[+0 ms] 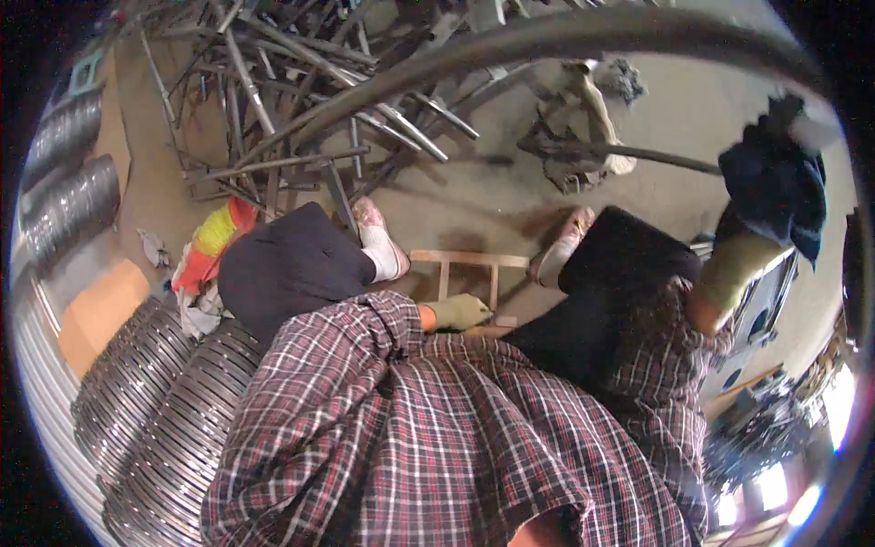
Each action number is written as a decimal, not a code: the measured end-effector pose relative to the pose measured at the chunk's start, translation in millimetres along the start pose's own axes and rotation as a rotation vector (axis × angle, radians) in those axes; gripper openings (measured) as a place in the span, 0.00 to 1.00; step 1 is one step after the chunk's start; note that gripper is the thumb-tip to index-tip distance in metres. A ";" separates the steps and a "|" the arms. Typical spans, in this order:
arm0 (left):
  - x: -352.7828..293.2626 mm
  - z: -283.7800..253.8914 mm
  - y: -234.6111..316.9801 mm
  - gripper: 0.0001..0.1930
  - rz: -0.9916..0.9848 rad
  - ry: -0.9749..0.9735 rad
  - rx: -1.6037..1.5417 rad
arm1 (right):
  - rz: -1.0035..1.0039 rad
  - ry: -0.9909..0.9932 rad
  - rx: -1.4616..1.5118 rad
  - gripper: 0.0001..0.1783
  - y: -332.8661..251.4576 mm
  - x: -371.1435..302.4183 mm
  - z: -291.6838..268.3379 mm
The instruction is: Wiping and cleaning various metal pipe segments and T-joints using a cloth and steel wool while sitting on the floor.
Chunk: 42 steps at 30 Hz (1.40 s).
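My left hand (458, 313), in a yellowish-green work glove, is low between my knees with its fingers curled closed. What it holds, if anything, is too small to make out. It is beside a small wooden frame (469, 259) of light bars on the floor between my feet. My right hand (749, 264), in a similar glove, is raised at the right and closed on a dark blue cloth (775, 178), which hides its fingertips. A dark metal bar (661, 157) runs up to this cloth. Overhead, a long curved dark tube (510, 46) sweeps across the view.
A tangled heap of metal tube frames (301, 91) stands ahead. Shiny ribbed dark coils or stacks (173, 428) line the left side, beside a cardboard piece (105, 314). A red and yellow cloth (214, 239) lies by my left knee. Rags (583, 128) lie ahead right.
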<state>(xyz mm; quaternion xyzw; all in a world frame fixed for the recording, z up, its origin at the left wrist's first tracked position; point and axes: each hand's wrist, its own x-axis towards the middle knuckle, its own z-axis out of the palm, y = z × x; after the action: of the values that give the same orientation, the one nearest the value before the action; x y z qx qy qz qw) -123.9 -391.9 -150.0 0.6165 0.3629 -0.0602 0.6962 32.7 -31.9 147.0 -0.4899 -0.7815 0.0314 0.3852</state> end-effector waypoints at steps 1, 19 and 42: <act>-12.1 10.6 -5.2 0.23 -0.004 0.004 0.005 | 0.147 -0.100 0.712 0.16 8.5 -7.7 2.1; -51.7 -179.8 95.2 0.20 0.231 1.070 0.154 | -0.272 0.153 0.151 0.22 -35.8 9.1 93.3; -221.4 -200.4 139.4 0.18 0.252 2.156 0.109 | -0.447 -0.062 0.513 0.12 -59.5 0.9 102.4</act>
<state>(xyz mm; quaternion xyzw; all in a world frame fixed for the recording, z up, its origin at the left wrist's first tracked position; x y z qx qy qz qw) -297.7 -259.2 96.5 0.4077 0.7142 0.5687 -0.0159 -76.4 -28.3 101.0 -0.1923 -0.8475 0.1566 0.4692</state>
